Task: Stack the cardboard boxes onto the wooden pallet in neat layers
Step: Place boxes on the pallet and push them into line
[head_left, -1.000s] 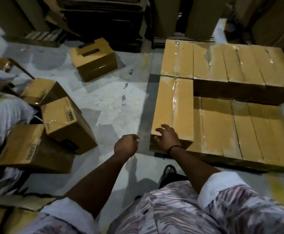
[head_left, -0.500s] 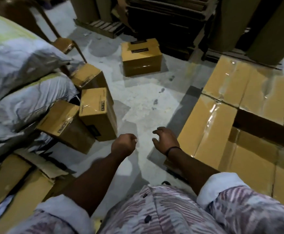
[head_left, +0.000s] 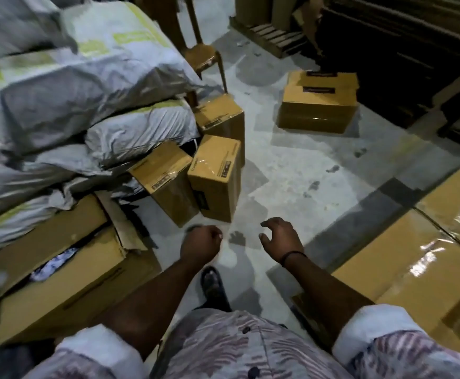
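Hands (head_left: 200, 243) (head_left: 279, 239) now nearer loose boxes (head_left: 215, 176)

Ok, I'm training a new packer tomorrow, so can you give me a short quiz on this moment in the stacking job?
1. How many small sealed boxes lie clustered against the grey sacks?
2. The box with two dark labels on top stands: A) on the sacks, B) alone on the floor, C) on top of the small boxes.
3. True or false: the right hand holds a box.
Key: 1) three; 2) B; 3) false: both it and the left hand hold nothing.
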